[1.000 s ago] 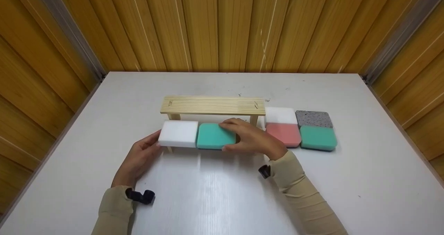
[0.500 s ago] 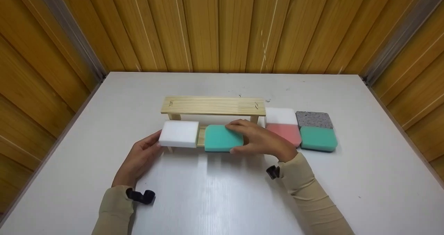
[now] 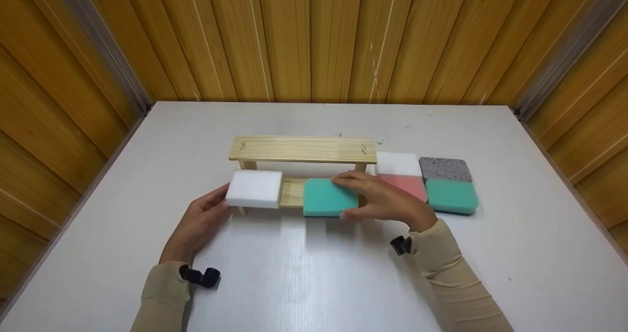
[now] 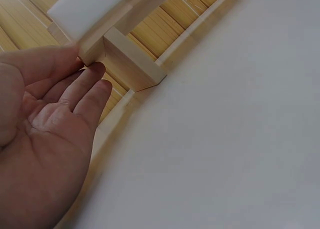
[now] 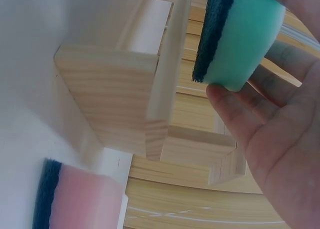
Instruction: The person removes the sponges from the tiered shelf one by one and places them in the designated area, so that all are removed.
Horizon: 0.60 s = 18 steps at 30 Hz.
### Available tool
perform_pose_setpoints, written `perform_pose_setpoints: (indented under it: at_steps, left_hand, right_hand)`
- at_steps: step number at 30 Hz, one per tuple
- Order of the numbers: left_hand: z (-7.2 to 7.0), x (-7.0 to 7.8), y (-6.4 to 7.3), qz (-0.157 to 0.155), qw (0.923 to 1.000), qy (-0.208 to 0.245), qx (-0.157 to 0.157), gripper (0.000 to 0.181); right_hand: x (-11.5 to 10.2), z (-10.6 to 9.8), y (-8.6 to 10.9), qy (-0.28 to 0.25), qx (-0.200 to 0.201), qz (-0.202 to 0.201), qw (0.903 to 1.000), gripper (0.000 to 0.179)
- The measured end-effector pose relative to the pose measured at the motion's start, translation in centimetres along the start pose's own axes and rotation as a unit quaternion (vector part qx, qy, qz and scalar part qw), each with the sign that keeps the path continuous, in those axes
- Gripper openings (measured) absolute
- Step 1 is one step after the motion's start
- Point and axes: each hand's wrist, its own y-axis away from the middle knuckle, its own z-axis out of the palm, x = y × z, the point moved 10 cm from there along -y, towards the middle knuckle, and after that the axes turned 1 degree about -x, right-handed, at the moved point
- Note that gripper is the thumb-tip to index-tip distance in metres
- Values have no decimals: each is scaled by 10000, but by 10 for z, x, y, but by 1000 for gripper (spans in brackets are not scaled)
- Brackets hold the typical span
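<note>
White tabletop (image 3: 294, 283) runs at 12 o'clock to a straight back edge below a wood-grain panel wall (image 3: 333, 38); its side edges slant outward toward 8 and 4 o'clock, well apart from both hands. A wooden two-step rack (image 3: 294, 148) stands around the middle, with a broad stretch of table reaching from its front toward 6 o'clock between the forearms.

At the rack's 9 o'clock end, the left hand (image 3: 198, 221) pinches the lower step's end between thumb and fingers, just beside the white sponge block (image 3: 253, 187) that rests on that step. At 3 o'clock from this block, across a narrow strip of bare board, is the teal sponge (image 3: 328, 194). The right hand (image 3: 382, 199) holds it by its outer end between thumb and fingers; the right wrist view shows its dark scouring layer facing the step, with a slight gap between them.

Just beyond the rack, at 3 o'clock, four sponges lie close together on the table: a pink sponge (image 3: 409, 185), partly hidden by the right hand, a flat white sponge (image 3: 397, 164) at its 12, a speckled grey sponge (image 3: 445, 169) at its 2 and a second teal sponge (image 3: 452, 195) at its 3.
</note>
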Motion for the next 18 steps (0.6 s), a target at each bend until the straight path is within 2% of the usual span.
perform_pose_setpoints:
  at_steps: [6,13,18]
  left_hand:
    - [-2,0,1,-36,10000,-52,39,61]
    - [-1,-1,0,-35,9998,197,18,62]
    - [-1,-1,0,-3,9999,107,38,62]
  right_hand:
    - [2,-4,6,88,49,-71,9999,74]
    - [6,-7,15,115,130,-151,9997,74]
    - [9,-9,21,193,145,-135,9996,74]
